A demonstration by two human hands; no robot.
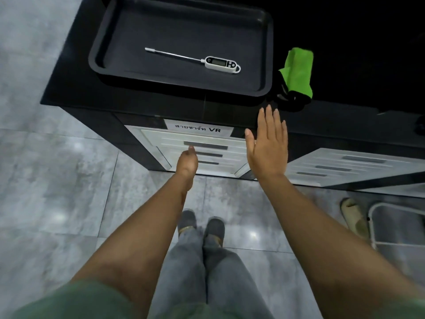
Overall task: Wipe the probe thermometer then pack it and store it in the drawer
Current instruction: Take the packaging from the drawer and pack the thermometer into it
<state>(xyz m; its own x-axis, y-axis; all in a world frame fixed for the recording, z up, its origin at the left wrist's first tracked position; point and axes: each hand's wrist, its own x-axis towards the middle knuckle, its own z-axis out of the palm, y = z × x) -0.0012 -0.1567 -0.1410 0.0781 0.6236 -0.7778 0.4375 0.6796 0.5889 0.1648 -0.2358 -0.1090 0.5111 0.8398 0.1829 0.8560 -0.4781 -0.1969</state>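
Beyond and a little left of the left hand (187, 161), the probe thermometer (220, 62) lies flat in the black tray (101, 65) on the dark counter (69, 93), its probe pointing away to the left and its display end toward the right hand's side. The tray's near rim sits close to the counter's front edge, so a careless drag toward the body could tip it over that lip. The left hand is loosely curled, holding nothing, one finger extended toward the handle slot of the top drawer (202, 146) in the white drawer unit (labelled with a paper sign); whether it touches the front I cannot tell. Pulling that drawer out now would bring it toward the legs, which stand close in front, so room there looks tight. The right hand (268, 148) is open and flat, fingers spread, empty, its fingertips level with the counter edge. Just past those fingertips lies the green cloth (299, 72), partly on something dark I cannot identify. Reaching the thermometer from there means crossing the tray's raised rim, and the thin probe could snag or roll if nudged. Open floor lies wide to the left of both arms; to the right a second drawer unit and a metal frame crowd the space
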